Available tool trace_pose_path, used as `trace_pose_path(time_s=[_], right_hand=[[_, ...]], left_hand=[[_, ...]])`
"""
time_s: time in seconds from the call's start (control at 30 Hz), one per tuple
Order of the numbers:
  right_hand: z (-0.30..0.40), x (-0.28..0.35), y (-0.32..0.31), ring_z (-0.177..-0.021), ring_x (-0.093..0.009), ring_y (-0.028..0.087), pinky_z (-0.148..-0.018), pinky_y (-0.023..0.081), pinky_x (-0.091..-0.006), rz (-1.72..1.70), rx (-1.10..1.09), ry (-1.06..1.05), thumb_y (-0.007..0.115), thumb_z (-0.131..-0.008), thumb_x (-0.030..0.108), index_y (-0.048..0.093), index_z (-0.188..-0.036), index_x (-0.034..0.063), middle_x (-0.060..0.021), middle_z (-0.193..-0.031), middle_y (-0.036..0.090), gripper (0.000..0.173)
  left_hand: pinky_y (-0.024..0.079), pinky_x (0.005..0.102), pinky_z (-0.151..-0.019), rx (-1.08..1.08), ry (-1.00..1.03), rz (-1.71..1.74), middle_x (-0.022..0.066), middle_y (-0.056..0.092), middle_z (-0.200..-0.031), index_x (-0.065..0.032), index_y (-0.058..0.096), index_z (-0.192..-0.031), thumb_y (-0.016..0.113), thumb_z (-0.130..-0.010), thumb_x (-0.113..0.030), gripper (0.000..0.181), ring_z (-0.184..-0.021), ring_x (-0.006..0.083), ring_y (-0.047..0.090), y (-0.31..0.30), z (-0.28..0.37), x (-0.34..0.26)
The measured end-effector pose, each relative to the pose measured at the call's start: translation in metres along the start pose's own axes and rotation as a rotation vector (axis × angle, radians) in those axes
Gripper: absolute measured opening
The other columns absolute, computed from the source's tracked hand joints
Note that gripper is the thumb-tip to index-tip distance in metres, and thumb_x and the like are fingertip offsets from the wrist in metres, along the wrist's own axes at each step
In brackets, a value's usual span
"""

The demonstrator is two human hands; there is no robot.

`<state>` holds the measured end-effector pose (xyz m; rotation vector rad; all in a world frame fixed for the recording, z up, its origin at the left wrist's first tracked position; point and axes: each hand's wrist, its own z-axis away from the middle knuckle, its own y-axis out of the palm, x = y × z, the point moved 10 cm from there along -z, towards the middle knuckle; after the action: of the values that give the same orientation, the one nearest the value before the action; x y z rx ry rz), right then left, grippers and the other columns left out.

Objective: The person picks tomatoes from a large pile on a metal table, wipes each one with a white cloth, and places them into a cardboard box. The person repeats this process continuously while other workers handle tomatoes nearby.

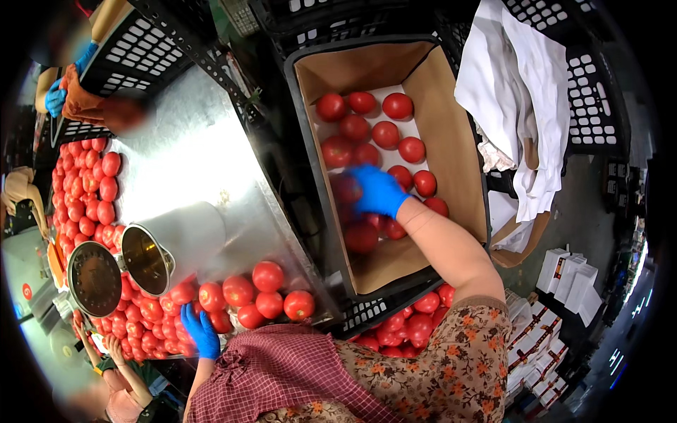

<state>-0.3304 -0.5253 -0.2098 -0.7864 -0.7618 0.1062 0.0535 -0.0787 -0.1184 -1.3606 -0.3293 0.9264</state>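
Note:
My right hand [376, 190], in a blue glove, reaches into a carton-lined black plastic crate [465, 132]. A blurred tomato [346, 189] lies against its fingers; whether the hand grips it I cannot tell. Several red tomatoes [385, 134] rest in loose rows on the white sheet [418, 119] at the crate's bottom. My left hand [201, 333], also gloved in blue, has its fingers apart among the tomatoes [211, 296] along the near edge of a metal table [232, 158]. The tips touch tomatoes there, and I see no tomato held in that hand.
Two joined metal cylinders [153, 259] stand amid the tomato pile. White paper sheets [508, 95] hang right of the crate. Below it sits another crate of tomatoes [418, 322]. White boxes [568, 280] lie at right. Across the table, a person's gloved hand [55, 98] holds an orange-brown cloth [82, 103].

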Motion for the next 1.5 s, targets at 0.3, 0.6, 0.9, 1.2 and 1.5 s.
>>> trace_pose_path(time_s=[0.3,0.6,0.9,1.2,1.5], right_hand=[[-0.013,-0.122,-0.051,-0.108,-0.033,0.065,-0.088,0.055,-0.0425,-1.07,-0.471,0.392,0.075,-0.083,0.042,0.035,-0.148,0.0064,-0.0194,-0.128,0.06,0.085],[0.033,-0.047,0.011,-0.113,-0.038,0.057,-0.094,0.052,-0.0465,0.465,0.129,0.115,0.08,-0.07,0.033,0.055,-0.135,0.016,-0.0177,-0.128,0.055,0.072],[-0.039,-0.049,-0.053,-0.124,-0.035,0.055,-0.1,0.048,-0.0413,-1.094,-0.237,0.242,0.072,-0.086,0.037,0.049,-0.137,0.0034,-0.0216,-0.138,0.054,0.065],[-0.105,-0.096,-0.091,-0.126,-0.04,0.051,-0.098,0.05,-0.0522,0.105,-0.311,0.382,0.064,-0.081,0.005,0.034,-0.149,0.0296,-0.0167,-0.152,0.033,0.078],[-0.072,-0.069,-0.101,-0.104,-0.042,0.061,-0.083,0.053,-0.0527,0.189,-0.558,0.295,0.064,-0.086,0.021,0.045,-0.135,0.0156,-0.0205,-0.13,0.05,0.053]], left_hand=[[0.028,0.0451,-0.114,-0.025,-0.002,0.018,0.0236,0.037,-0.148,0.002,0.041,-0.141,0.052,-0.099,-0.025,0.051,-0.138,0.0387,0.035,0.004,-0.003,0.013],[0.029,0.0462,-0.114,-0.019,-0.023,0.008,0.0236,0.038,-0.146,0.0022,0.042,-0.14,0.052,-0.098,-0.026,0.051,-0.136,0.0394,0.036,0.002,-0.003,0.008],[0.028,0.0467,-0.114,-0.016,-0.032,0.013,0.0235,0.038,-0.145,0.0016,0.042,-0.139,0.052,-0.098,-0.028,0.052,-0.136,0.0399,0.036,0.01,-0.004,0.022],[0.03,0.0451,-0.114,0.006,-0.052,0.014,0.0232,0.04,-0.145,0.0025,0.043,-0.138,0.054,-0.098,-0.024,0.05,-0.135,0.0388,0.038,0.002,-0.003,0.014],[0.031,0.0441,-0.113,-0.05,-0.031,0.073,0.0215,0.045,-0.141,0.0004,0.045,-0.138,0.06,-0.095,-0.017,0.049,-0.134,0.0365,0.04,-0.016,0.012,0.011]])
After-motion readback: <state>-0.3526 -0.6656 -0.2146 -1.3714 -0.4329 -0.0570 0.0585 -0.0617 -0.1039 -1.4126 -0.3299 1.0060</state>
